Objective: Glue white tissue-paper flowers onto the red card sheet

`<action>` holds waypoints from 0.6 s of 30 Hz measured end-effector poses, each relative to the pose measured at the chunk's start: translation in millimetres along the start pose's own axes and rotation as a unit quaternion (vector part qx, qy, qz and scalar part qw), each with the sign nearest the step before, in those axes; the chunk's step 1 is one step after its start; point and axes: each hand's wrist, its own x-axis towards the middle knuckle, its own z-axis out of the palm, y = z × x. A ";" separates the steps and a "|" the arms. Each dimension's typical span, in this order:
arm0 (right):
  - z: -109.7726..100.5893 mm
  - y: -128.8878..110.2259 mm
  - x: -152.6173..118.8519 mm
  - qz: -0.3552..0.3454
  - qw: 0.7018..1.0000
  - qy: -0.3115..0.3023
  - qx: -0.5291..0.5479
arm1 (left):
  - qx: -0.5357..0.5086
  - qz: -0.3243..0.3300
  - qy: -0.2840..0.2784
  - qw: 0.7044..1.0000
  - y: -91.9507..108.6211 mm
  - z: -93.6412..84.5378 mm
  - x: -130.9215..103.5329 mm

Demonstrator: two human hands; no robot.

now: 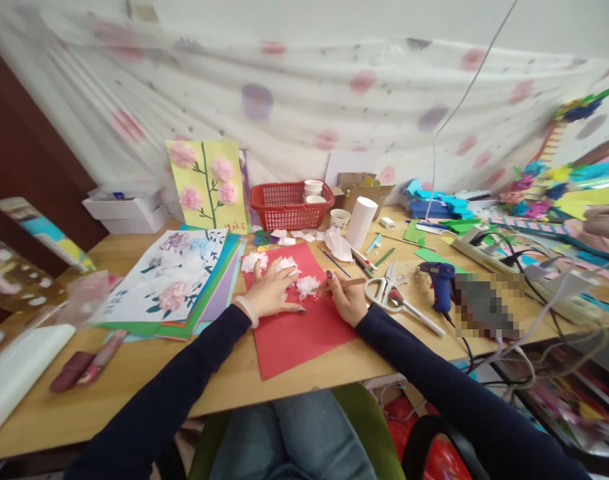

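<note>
A sheet of red paper (304, 340) lies on the table, bearing several white crumpled tissue flowers (308, 287). My left hand (269, 290) rests flat on the sheet, fingers spread among the flowers. From the right, my right hand (348, 299) pinches a brown wooden stick (355, 282). Its tip, hard to make out, is close to the nearest flower, where a shiny red spot shows on the paper. Scissors (387, 287) lie just beyond my right hand, and a blue glue gun (439, 283) stands to their right.
A picture with paper flowers (154, 280) lies on coloured sheets at left. Behind stand a yellow flower picture (209, 187), a red basket (289, 207) and a white paper roll (361, 223). A power strip (509, 267) with tangled cables runs along the right. Another hand (604, 227) shows at the right edge.
</note>
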 end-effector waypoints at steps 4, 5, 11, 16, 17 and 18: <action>-2.2 0.7 -1.3 0.003 1.000 0.013 0.012 | 0.005 -0.007 -0.007 1.000 1.0 -0.6 -0.5; -1.9 0.4 -1.0 0.001 1.000 0.010 0.013 | 0.005 -0.008 -0.004 1.000 1.1 -0.5 -0.6; 2.0 -1.7 2.8 -0.024 0.999 -0.022 -0.010 | 0.003 0.000 0.005 1.000 -1.2 0.5 0.4; 4.7 1.3 3.5 -0.028 0.998 -0.058 -0.027 | -0.001 -0.004 -0.003 1.000 -0.5 -1.3 0.2; 5.1 1.9 3.3 -0.027 0.997 -0.064 -0.030 | 0.000 -0.005 -0.003 1.000 -0.5 -1.5 0.3; 5.6 2.2 3.1 -0.025 0.997 -0.070 -0.031 | 0.001 -0.004 -0.004 1.000 -0.7 -1.4 0.5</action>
